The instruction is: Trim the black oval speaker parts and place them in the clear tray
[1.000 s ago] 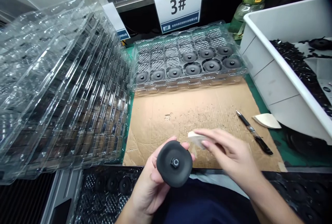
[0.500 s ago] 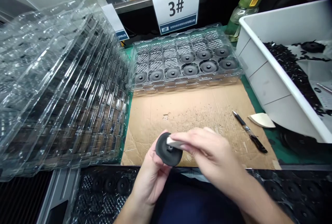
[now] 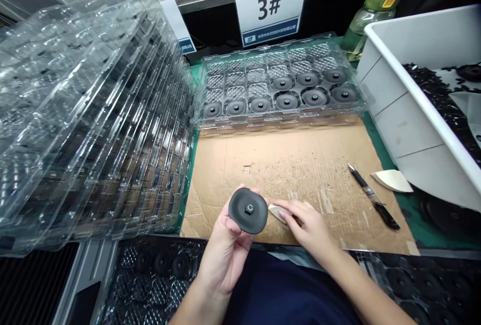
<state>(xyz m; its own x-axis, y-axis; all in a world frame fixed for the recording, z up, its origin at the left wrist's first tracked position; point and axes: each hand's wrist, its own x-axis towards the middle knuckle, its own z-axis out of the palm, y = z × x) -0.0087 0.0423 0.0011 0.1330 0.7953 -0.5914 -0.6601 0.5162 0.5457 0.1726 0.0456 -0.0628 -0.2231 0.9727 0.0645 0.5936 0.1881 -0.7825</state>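
My left hand (image 3: 227,250) grips a rounded black disc part (image 3: 240,219) by its edge, above the front of the cardboard sheet (image 3: 285,154). The disc's shallow face, with a small raised hub at its centre, is turned up toward me. Just right of it, my right hand (image 3: 308,225) pinches a small cream-coloured pad (image 3: 277,211) between thumb and fingers. A narrow space separates pad and disc. Beyond the cardboard lies a clear tray (image 3: 278,114) holding several similar black discs, mostly in its front rows.
Tall stacked clear trays (image 3: 93,129) lean at the left. On the right are a black pen (image 3: 372,197), another cream pad (image 3: 393,180) and a white bin (image 3: 402,119) with black scraps. A green-capped bottle (image 3: 372,19) stands behind. More disc-filled trays (image 3: 150,285) lie below the bench edge.
My right hand has drawn the pad off the disc, down and to the right. The disc now faces up uncovered in my left hand. The whole view has shifted slightly.
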